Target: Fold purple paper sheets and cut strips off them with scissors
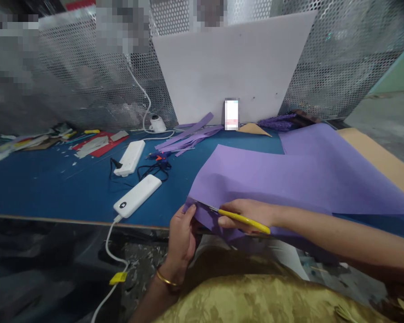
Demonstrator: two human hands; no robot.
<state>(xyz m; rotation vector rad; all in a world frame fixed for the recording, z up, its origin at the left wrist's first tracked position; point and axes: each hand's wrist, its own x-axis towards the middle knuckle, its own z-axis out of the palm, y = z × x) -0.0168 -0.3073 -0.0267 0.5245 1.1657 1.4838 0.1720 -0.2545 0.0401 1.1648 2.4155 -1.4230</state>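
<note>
A large purple paper sheet (276,179) lies over the near edge of the blue table (54,188). My left hand (181,235) pinches the sheet's near-left corner, fingers closed on the paper. My right hand (247,215) is closed round yellow-handled scissors (237,217), whose blades point left into the sheet's edge close to my left fingers. Part of the scissors is hidden by my hand and the paper.
Two white power banks (137,195) (129,158) with cables lie on the table's left-middle. Purple paper strips (191,134) and a glue gun (160,155) lie further back. A white board (232,67) leans on the perforated metal wall. Brown cardboard (384,161) lies right. Paper scraps sit far left.
</note>
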